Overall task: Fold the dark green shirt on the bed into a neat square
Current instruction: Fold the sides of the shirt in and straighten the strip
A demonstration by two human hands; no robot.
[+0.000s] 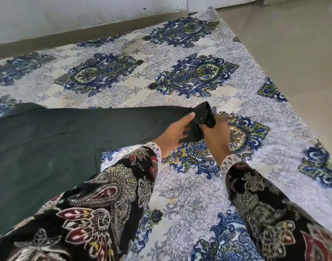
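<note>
Two patterned sleeves (pixel 105 204) fill the foreground, nearest the viewer, and lead to both hands at the cuff of the dark green shirt (pixel 48 140). The left hand (pixel 172 134) grips the sleeve end of the shirt, thumb on top. The right hand (pixel 216 136) pinches the bunched cuff just beside it. The shirt body lies flat to the left of the hands, on the printed bedsheet (pixel 189 194), with the one sleeve stretched out to the right. Beyond the shirt, the bedsheet runs to a wall (pixel 67 16); bare floor (pixel 293 53) lies to the right.

Risk: the cuff is crumpled. If it is folded inward uncorrected, a lump will likely spoil the square. Pulling the sleeve too hard may drag the body askew.
</note>
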